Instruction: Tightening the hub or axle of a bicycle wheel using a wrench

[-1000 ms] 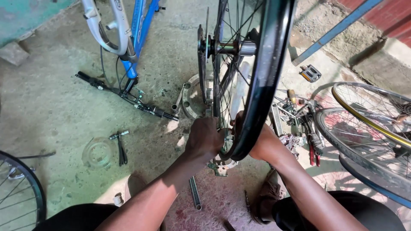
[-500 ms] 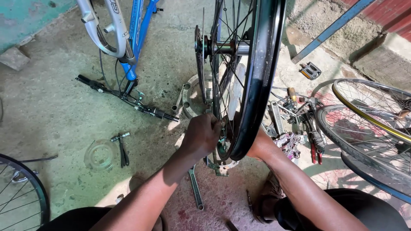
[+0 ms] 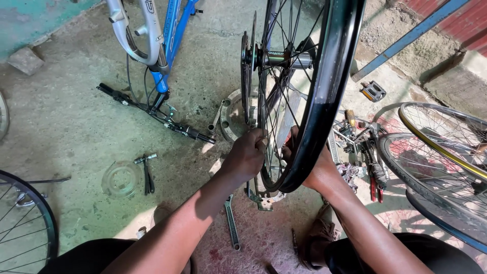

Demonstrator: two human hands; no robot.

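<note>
- Bicycle wheel (image 3: pixel 324 91) stands upright on the concrete floor (image 3: pixel 66 116), right before me, its black rim facing up.
- My left hand (image 3: pixel 247 155) has its fingers clenched around spokes near the sprocket side.
- My right hand (image 3: pixel 317 170) sits behind the rim; I cannot tell its finger state.
- I see a wrench (image 3: pixel 231 223) lying on the floor just below my left forearm.
- A blue bike frame (image 3: pixel 170 35) lies toward the floor's far edge.

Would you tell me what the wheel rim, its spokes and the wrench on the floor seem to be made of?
Wheel rim: probably metal with glossy black paint; it reflects light. Spokes: thin bare steel wire, by their silvery look. Wrench: dull grey metal, likely steel.
</note>
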